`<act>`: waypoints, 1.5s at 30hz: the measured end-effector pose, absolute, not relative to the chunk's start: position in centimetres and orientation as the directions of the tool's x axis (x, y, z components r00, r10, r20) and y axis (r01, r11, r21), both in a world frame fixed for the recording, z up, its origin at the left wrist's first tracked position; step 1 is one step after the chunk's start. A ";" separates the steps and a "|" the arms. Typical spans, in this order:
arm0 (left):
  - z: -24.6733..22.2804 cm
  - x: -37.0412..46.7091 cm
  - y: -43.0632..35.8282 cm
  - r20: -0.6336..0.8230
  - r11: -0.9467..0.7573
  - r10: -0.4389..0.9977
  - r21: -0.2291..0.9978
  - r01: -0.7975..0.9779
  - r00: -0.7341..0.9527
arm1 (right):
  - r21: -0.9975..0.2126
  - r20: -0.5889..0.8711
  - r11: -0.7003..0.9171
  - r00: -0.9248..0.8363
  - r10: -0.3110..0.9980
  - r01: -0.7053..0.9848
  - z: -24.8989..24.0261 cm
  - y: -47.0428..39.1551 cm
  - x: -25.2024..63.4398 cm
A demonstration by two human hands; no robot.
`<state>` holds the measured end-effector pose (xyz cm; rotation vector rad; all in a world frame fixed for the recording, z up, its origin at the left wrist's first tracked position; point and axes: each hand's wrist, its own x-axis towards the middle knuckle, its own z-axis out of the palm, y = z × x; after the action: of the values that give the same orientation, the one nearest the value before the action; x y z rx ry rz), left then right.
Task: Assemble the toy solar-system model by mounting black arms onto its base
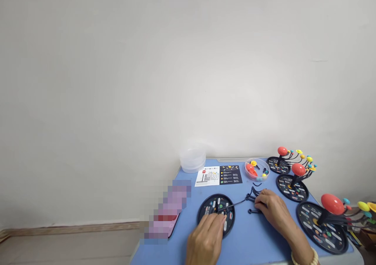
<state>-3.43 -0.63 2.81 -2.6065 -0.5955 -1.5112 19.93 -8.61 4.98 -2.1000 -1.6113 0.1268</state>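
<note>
My left hand (pixel 205 237) rests over the near edge of a round black base (pixel 202 208) printed with planets and labels. Its fingers are pressed together near the base's short centre post, and what lies under them is hidden. From the post a thin black arm (pixel 239 203) sticks out to the right. My right hand (pixel 272 208) is closed, with thumb and fingertips on the loose black plastic arms (pixel 255 191) to the right of the base. One arm with a ring end (pixel 250 211) shows partly beneath its fingers.
A clear round tub (pixel 245 171) holds colourful parts. An instruction sheet (pixel 207 176) lies behind the base. Stacked clear containers (pixel 193 161) stand at the back left, a blurred pinkish item (pixel 172 206) at left. Assembled planet models (pixel 331 204) line the right side.
</note>
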 end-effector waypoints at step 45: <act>2.6 -2.8 2.2 0.507 -0.588 0.785 0.791 0.170 0.356 | -0.261 0.481 0.182 -0.035 0.876 0.948 7.8 -7.4 13.2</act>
<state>-2.80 2.15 2.64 -3.0447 -1.2711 -1.8984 13.25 -7.41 7.83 -1.7081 -1.9231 -0.1738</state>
